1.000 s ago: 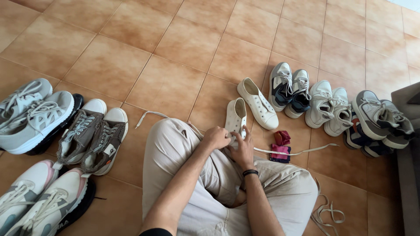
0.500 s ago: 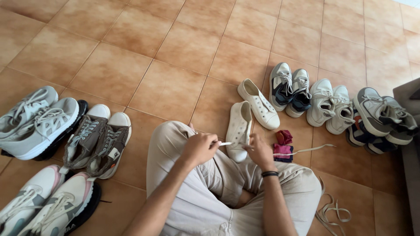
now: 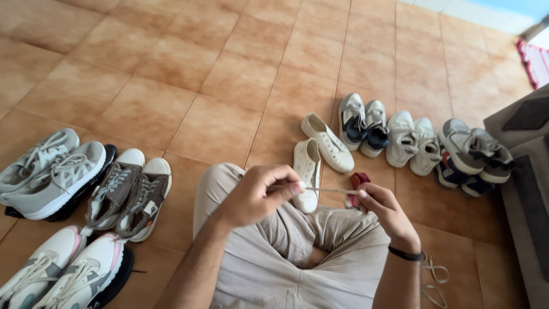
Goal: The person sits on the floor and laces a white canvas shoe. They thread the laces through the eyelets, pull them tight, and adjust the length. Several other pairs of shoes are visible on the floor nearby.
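At the bottom centre of the frame, the left hand (image 3: 257, 197) and the right hand (image 3: 384, 209) each pinch one end of a white shoelace (image 3: 331, 190), stretched taut between them above the person's beige-trousered knees. Just behind the lace, a white canvas shoe (image 3: 307, 171) lies on the tiled floor (image 3: 189, 74), with its mate (image 3: 327, 141) angled beside it. A loose lace (image 3: 434, 280) lies at lower right. Pairs of sneakers (image 3: 86, 189) line the left edge; more pairs (image 3: 412, 140) sit in a row at right of centre
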